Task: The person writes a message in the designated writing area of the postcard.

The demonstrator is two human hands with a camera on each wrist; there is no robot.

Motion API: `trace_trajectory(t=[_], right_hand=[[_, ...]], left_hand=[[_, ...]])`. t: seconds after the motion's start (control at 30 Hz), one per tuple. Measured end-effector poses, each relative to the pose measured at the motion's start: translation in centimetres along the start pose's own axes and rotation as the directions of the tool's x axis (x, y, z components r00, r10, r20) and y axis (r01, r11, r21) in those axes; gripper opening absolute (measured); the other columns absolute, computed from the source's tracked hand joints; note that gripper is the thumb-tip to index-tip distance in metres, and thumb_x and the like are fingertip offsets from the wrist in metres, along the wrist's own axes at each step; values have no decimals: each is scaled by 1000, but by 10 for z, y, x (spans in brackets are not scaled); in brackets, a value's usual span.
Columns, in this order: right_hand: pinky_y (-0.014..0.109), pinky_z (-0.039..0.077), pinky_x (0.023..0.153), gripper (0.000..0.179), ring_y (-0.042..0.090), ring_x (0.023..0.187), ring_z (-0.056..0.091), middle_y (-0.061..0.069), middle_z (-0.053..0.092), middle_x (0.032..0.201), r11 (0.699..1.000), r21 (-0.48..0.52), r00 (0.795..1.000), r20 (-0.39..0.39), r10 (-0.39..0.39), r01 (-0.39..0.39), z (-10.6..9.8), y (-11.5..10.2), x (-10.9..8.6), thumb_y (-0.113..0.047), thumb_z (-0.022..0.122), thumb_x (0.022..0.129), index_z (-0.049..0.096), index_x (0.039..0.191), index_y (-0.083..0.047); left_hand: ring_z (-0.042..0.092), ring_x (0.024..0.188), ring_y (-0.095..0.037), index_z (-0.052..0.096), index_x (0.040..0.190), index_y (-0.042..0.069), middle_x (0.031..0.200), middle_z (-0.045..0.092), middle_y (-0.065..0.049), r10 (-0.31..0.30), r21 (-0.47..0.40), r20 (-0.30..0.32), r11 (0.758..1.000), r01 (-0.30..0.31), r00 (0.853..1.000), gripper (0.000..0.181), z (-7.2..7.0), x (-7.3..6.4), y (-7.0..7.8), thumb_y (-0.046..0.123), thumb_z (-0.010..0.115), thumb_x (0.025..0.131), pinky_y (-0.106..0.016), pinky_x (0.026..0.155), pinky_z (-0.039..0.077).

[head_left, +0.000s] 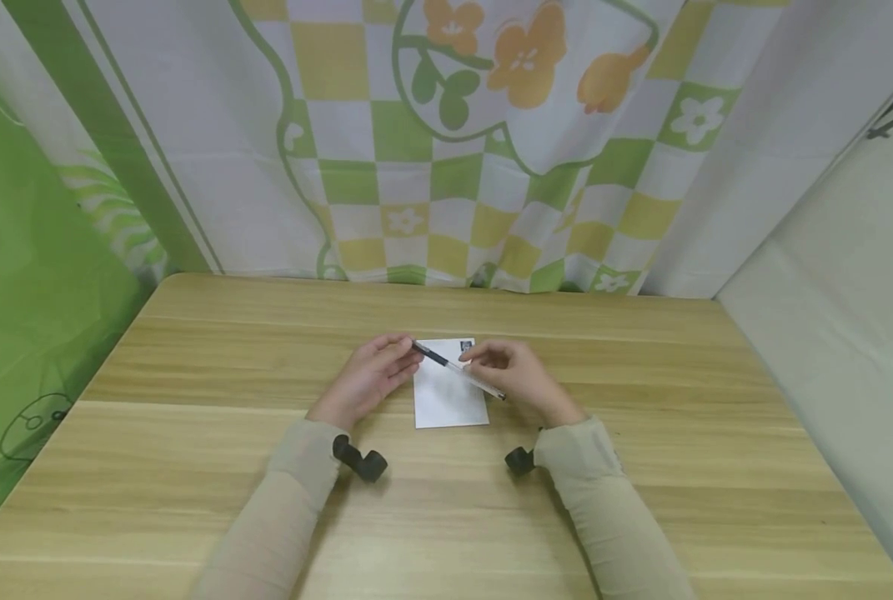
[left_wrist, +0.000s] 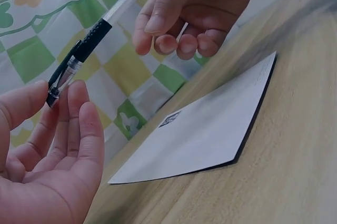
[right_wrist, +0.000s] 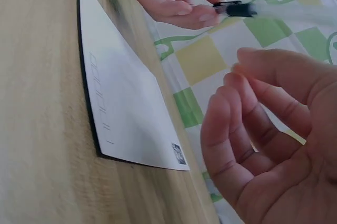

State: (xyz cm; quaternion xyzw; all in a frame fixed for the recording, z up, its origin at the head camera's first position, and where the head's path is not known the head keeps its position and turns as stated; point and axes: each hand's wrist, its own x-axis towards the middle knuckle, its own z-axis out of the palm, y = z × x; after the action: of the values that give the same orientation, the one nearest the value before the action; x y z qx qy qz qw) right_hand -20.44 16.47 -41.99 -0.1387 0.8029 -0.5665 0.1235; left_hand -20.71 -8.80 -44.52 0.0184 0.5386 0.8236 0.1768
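Note:
My left hand [head_left: 371, 375] pinches the clip end of a gel pen [head_left: 433, 355] between thumb and fingertips. The pen has a black grip [left_wrist: 93, 39], a black clip and a clear barrel, and slants down to the right in the head view. Beside the barrel is my right hand [head_left: 519, 379], its fingers loosely bent. In the right wrist view, the thumb and forefinger tips of this right hand [right_wrist: 279, 139] come close together with nothing between them. Below both hands a white card [head_left: 446, 404] lies on the table, with a small dark printed picture [right_wrist: 178, 154] at one corner.
The wooden table [head_left: 191, 483] runs back to a checked, flowered curtain [head_left: 401, 179]. A green sheet [head_left: 33, 250] hangs on the left and a pale wall panel [head_left: 836, 250] stands at the right. Black wrist-worn devices [head_left: 371, 465] sit at both cuffs.

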Motion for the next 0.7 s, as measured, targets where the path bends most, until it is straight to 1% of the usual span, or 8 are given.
trace_trajectory(t=[0.07,0.2,0.3,0.43,0.53,0.63,0.7], right_hand=[[29,56,69,22,20,79,63,8,69,91,999,40,1000,9,-18,18,1,0,1,-6,74,92,72,112,3],[36,59,73,25,22,78,65,11,71,93,994,90,998,26,-58,56,4,2,1,-8,76,90,72,113,2],[36,59,76,27,20,82,67,11,71,98,989,132,998,16,-62,60,9,2,1,-9,76,90,71,114,3],[32,59,79,31,21,90,68,21,67,113,975,212,998,-5,-62,62,13,2,0,-11,76,90,68,115,5],[34,59,82,32,32,96,68,28,62,121,961,270,998,-19,-64,67,14,1,-1,-14,77,90,68,115,4],[36,60,83,31,42,98,67,24,66,117,947,309,997,-40,-73,82,15,1,-1,-16,80,89,70,113,1],[36,60,83,30,41,96,67,19,70,112,942,322,995,-55,-81,95,16,2,-1,-16,80,88,71,111,0]], left_hand=[[66,99,-13,52,124,-1,105,65,-3,-4,-28,-9,1000,4,1000,20,1,0,0,7,48,107,-36,106,49],[66,98,-13,53,121,1,103,65,-3,-17,-57,-26,998,15,1000,16,4,0,1,7,49,107,-35,105,49],[67,98,-13,54,119,3,103,65,-3,-22,-63,-31,998,20,999,14,6,0,1,8,49,107,-32,102,52],[67,98,-13,57,115,5,103,66,-3,-28,-69,-30,997,26,999,11,7,-1,1,9,51,107,-28,98,53],[67,98,-13,57,113,6,104,66,-4,-32,-68,-29,997,30,999,10,8,-1,0,9,52,106,-28,97,54],[67,98,-13,57,113,6,104,66,-4,-32,-60,-21,998,31,999,9,7,0,0,9,53,106,-28,96,54],[67,98,-13,57,113,5,104,66,-5,-30,-53,-10,998,29,999,9,6,0,-1,8,54,105,-28,97,54]])
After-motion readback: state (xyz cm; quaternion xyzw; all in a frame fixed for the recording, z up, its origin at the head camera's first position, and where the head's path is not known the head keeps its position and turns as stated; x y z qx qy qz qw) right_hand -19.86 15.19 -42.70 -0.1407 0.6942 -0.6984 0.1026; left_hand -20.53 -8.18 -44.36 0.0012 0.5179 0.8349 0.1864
